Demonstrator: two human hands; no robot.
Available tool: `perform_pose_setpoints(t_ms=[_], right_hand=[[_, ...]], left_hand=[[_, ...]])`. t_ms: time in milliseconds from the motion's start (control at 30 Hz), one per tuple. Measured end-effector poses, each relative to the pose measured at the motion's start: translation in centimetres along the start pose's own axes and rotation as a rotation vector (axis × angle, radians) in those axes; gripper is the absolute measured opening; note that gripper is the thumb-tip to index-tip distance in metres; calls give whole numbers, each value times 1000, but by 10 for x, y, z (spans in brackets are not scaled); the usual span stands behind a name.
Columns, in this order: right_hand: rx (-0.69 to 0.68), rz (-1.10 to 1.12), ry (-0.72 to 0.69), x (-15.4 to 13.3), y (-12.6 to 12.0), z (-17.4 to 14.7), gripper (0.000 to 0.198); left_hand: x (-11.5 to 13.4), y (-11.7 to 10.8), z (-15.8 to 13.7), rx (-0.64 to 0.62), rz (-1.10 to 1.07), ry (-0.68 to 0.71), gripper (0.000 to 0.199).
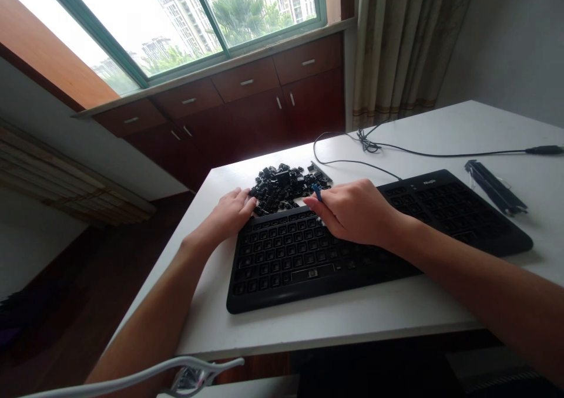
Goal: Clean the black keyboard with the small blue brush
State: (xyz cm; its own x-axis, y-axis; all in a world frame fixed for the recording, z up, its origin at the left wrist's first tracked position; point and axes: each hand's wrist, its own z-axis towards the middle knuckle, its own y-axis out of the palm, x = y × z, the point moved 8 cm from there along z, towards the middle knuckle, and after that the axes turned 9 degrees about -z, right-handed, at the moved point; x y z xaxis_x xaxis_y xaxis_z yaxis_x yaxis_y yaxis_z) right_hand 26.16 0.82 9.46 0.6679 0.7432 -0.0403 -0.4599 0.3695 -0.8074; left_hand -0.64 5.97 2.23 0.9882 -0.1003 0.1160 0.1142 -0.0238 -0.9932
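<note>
Count, whole frame. Hands: 2, left hand (pixel 231 213) left of centre, right hand (pixel 359 213) right of centre. Keyboard (pixel 370 263): 1, centre. Blue tool (pixel 316 192): 1, centre. Loose black pieces (pixel 282 181), centre: many, overlapping, not countable. Cable (pixel 440 152): 1, right. Table (pixel 484 129): 1. Drawer fronts (pixel 259 75), upper centre: 4, 1 horizontal handle (pixel 247 82) apiece. Upright cupboard handles (pixel 292 98), below these: 4. Window (pixel 211 16): 1, top left. Curtains (pixel 392 46): 2, one left edge, one upper right.

The keyboard (pixel 286 254) and keys (pixel 277 186) are black, the tool (pixel 316 191) blue, tabletop (pixel 467 129) white, cabinet (pixel 247 119) reddish-brown, window frame (pixel 207 10) green, curtain (pixel 396 40) beige with brown stripes.
</note>
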Motion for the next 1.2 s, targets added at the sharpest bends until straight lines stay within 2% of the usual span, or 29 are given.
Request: perform_pose_setpoints(t_ms=[367, 500, 733, 1200], right_hand=[[43, 123, -48, -4, -9, 0, 54], [16, 119, -79, -6, -5, 0, 54], [-25, 49, -45, -4, 1, 0, 52], [41, 135, -68, -6, -9, 0, 52]], left_hand=[[1, 0, 1, -9, 4, -24, 66], [2, -1, 1, -18, -12, -26, 67], [1, -1, 0, -1, -15, -2, 64], [-4, 1, 2, 5, -22, -41, 65]])
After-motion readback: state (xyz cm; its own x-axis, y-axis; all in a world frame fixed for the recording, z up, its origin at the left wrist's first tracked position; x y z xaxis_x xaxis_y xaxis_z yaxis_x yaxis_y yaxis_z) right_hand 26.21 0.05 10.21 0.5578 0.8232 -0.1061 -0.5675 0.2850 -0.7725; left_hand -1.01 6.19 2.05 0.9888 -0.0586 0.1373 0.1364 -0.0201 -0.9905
